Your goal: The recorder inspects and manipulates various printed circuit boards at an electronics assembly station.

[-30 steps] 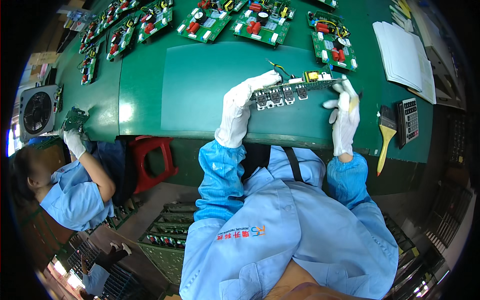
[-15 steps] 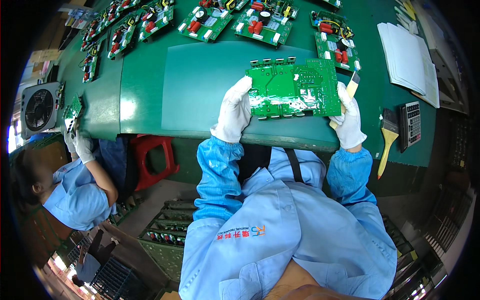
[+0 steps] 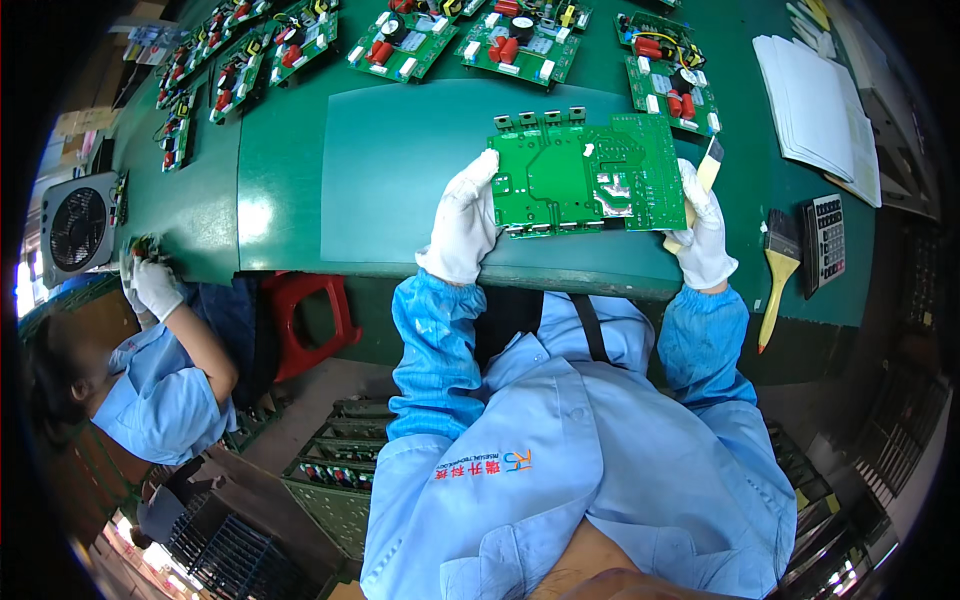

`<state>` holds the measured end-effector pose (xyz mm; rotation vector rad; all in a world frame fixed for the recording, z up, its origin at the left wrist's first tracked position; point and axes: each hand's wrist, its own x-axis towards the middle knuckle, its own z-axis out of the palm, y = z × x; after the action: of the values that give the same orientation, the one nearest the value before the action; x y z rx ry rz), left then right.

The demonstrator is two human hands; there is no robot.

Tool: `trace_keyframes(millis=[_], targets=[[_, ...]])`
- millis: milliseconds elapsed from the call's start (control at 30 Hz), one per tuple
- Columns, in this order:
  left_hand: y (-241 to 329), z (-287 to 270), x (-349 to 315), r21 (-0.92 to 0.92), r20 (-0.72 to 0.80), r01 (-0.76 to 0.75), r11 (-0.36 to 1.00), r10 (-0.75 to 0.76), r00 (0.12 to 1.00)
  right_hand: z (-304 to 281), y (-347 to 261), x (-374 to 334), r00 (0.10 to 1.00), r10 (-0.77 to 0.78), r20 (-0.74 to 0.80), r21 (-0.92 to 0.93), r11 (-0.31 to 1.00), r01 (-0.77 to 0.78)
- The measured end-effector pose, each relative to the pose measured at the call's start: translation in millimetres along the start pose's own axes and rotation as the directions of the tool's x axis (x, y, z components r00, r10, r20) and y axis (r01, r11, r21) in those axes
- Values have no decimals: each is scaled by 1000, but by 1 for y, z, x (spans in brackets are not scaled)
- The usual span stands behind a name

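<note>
A green circuit board (image 3: 560, 180) is held up over the near edge of the bench, its solder side facing me. My left hand (image 3: 463, 218), in a white glove, is closed on the board's left edge. The right edge sits in my gloved right hand (image 3: 703, 228). That hand also keeps a slim tool (image 3: 708, 172) with a pale yellow handle and a greyish tip, slanting up past the fingers; its exact kind is unclear. Metal-tabbed parts stick out along the board's far edge, while its component side is mostly hidden.
Several populated boards (image 3: 405, 45) line the back of the green bench (image 3: 290, 200). To the right lie a paper stack (image 3: 805, 110), a paintbrush (image 3: 778, 275) and a calculator (image 3: 825, 245). A co-worker (image 3: 165, 365) sits at left near a fan (image 3: 82, 222) and red stool (image 3: 312, 320).
The board in my hands has tilted slightly, and the glare across its surface has shrunk. My right hand has shifted a little to the right. The co-worker's hands have moved a little.
</note>
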<state>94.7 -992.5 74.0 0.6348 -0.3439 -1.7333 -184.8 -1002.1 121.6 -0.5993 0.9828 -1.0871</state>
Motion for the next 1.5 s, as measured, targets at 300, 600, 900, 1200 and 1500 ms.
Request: trace_keyframes(millis=[300,600,900,1200,1500], targets=[[10,18,-2,-3,0,95,996,-95,996,-4,2,1,999,-15,29,-26,1000,15],[12,22,-3,-34,43,110,993,-109,993,-4,3,1,999,-36,-2,-42,998,36],[9,16,-5,-80,56,91,993,-86,995,-13,8,3,999,-46,-2,37,998,46],[7,10,-1,-85,133,92,992,-81,988,-16,7,6,998,-29,50,102,994,24],[17,24,-6,-4,130,97,995,-95,987,-10,5,3,999,-9,-46,45,999,11]])
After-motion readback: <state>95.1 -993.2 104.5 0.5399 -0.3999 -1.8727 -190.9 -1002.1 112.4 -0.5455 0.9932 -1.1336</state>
